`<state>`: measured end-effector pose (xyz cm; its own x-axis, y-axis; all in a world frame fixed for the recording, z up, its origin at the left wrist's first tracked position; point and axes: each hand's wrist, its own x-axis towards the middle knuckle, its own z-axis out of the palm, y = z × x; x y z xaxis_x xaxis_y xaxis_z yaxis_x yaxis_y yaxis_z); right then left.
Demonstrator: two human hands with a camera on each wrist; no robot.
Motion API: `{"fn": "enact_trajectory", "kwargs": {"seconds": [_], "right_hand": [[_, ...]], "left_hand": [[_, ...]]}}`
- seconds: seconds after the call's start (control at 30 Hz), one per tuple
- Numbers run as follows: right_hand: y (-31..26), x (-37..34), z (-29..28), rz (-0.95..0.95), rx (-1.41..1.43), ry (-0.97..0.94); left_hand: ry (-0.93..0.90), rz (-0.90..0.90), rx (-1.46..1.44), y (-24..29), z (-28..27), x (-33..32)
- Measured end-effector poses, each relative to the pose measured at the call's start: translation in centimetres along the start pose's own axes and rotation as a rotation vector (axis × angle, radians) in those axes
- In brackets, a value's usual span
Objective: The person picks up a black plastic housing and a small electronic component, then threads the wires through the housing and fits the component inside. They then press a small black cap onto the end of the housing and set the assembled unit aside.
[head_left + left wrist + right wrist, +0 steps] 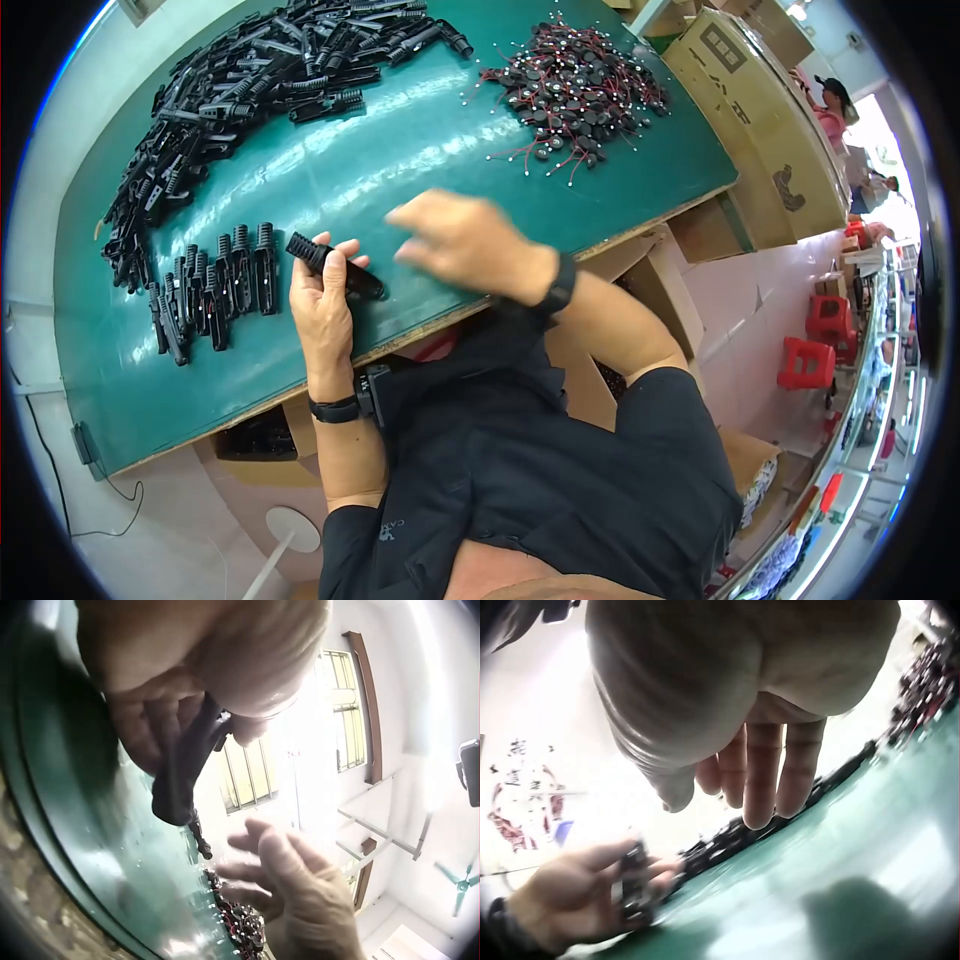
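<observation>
My left hand [323, 310] grips a long black plastic part [366, 284] with a ribbed end, thumb laid across it. In the left wrist view the part's smooth, rounded end [174, 799] sticks out past the fingers. My right hand [465, 240], blurred, hovers over the table a little to the right of the part. Its fingers [761, 784] are extended, with nothing in them. Left of the left hand, several similar black parts [240, 270] lie side by side in a loose row on the green table [400, 150].
A large heap of black parts [250, 90] curves along the table's far left. At the back right lies a pile of small round black pieces [580, 95] with red wires. A cardboard box [755, 130] stands beyond the right edge; red stools [806, 363] are on the floor.
</observation>
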<state>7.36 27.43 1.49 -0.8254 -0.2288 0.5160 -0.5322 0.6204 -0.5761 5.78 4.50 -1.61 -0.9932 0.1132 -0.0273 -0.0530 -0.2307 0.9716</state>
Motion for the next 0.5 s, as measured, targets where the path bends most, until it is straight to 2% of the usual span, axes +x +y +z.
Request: {"fn": "enact_trajectory", "kwargs": {"seconds": [0.1,0.17,0.33,0.4,0.5], "right_hand": [[7.6,-1.5,-6.7,0.256,-0.39,0.103],[10.4,-2.5,-9.1,0.338,-0.552,0.101],[12.2,-3.1,-9.7,0.398,-0.557,0.003],[12.5,-2.9,-9.3,0.389,-0.544,-0.068],[13.0,-3.1,-8.9,0.329,-0.519,-0.053]], "left_hand": [[0.009,0.025,-0.014,-0.2,-0.4,-0.3],[-0.019,0.044,0.032,-0.4,-0.5,-0.5],[-0.054,0.063,0.069,-0.7,-0.6,-0.4],[-0.052,0.046,0.07,-0.7,-0.8,-0.6],[-0.061,0.026,0.063,-0.9,-1.0,-0.5]]}}
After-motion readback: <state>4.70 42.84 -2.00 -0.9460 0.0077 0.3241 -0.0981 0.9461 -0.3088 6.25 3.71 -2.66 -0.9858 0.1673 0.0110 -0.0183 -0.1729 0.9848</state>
